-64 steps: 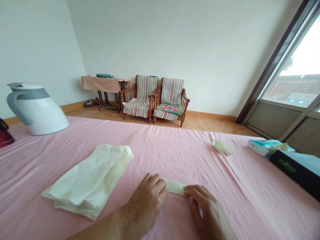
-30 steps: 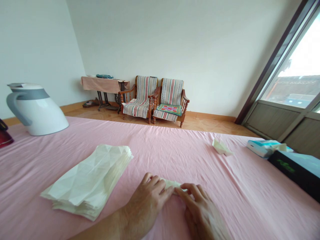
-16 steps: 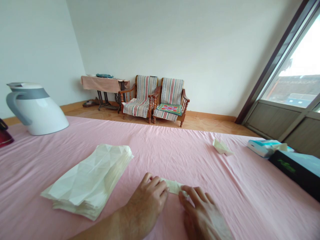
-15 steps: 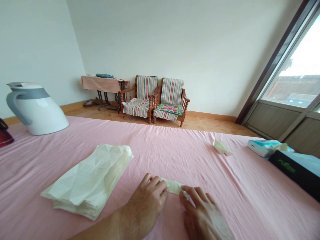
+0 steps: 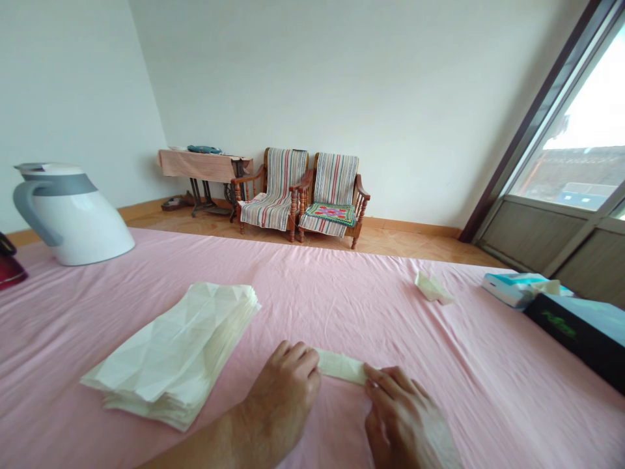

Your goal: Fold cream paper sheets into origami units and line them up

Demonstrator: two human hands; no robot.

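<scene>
On the near part of the desk, a narrow folded paper strip is laid flat, pale greenish-white, btwn the two hands. Its L end is covered by the L hand, whose fingers are curled in narrow w/ the strip held under them. Its R end is touched by the fingertips of the R hand, bent & fairly close together; whether it's also pinched from below can't be told.

The desk is spread w/ a wrinkled pink cloth. Beyond its far edge, a tan tiled floor & a plain pale wall are seen. Two wooden armchairs, draped w/ striped covers, are set side by side; next to them, a stand w/ dark metal legs is partly covered by a pinkish cloth. The R side is taken up by a framed window.

A thick stack of creased paper is placed near the L hand, btwn it & a white-grey jug. A dark red object is cut off at the L edge. Far R, a small folded paper piece is seen, then a blue-white tissue pack, partly hidden by a black box.
</scene>
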